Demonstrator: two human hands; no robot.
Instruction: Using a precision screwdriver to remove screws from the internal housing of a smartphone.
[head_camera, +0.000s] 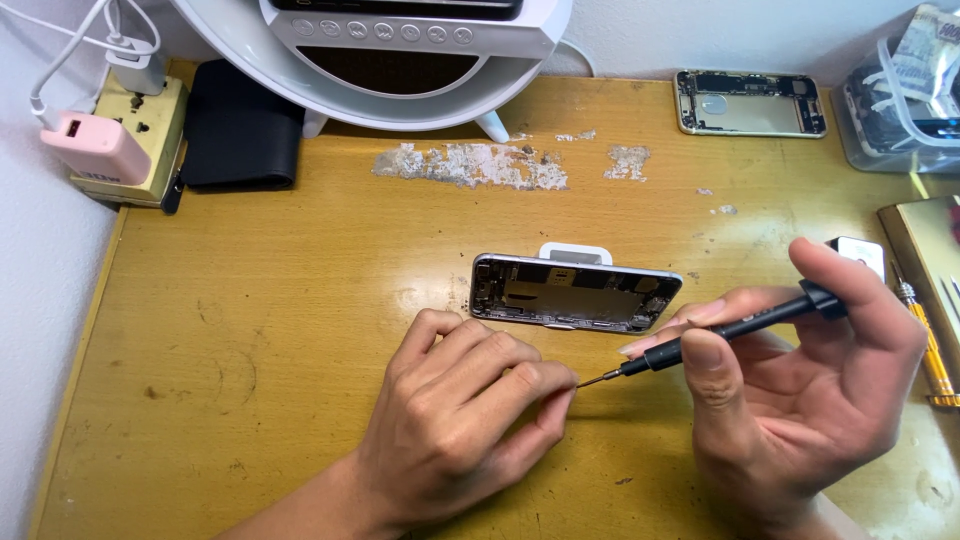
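R hand (800, 390) grip holds black screwdriver (735, 326), lower right; L hand (465, 420) fingertips pinched narrow at its tip. Open phone (575, 292) just above, frame centre, on worktop (250, 330).

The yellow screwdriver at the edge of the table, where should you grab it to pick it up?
Probably by its long yellow handle, coming down from above. It lies flat beside the wooden box, with only its top side free. The handle is its thickest, longest part, so fingers can pinch it across. The right hand is nearest but already holds the black screwdriver.
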